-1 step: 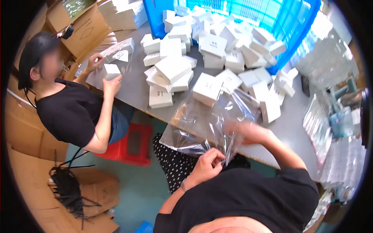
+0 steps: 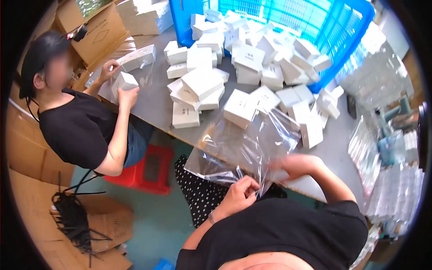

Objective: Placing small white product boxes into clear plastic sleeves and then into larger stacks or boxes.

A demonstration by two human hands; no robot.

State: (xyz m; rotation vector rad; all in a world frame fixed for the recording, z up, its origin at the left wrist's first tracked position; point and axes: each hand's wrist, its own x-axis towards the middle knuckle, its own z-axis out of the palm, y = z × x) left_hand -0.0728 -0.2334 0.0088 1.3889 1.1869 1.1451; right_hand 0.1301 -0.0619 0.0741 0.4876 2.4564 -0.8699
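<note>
A clear plastic bag point(image 2: 234, 139) spreads over the table's near edge, its far part reaching up against the white boxes. At its gathered near end, my left hand point(image 2: 241, 193) is closed with the film pinched in its fingers. My right hand point(image 2: 299, 166) is just to the right of the film, its fingers smeared by motion, so whether they grip it cannot be told. Beyond the bag lies a white box point(image 2: 240, 108), beside a loose heap of similar white boxes point(image 2: 202, 83).
A blue plastic basket point(image 2: 346, 40) stands at the back, boxes piled before it. At left a co-worker point(image 2: 76, 126) holds a white box point(image 2: 127, 80). Clear plastic packaging point(image 2: 366, 148) lies on the right. A red stool point(image 2: 150, 173) and cardboard cartons point(image 2: 31, 202) are on the floor side.
My right hand has come slightly nearer to me along the film. The box in the co-worker's hand has turned a little. The whole view has shifted slightly.
</note>
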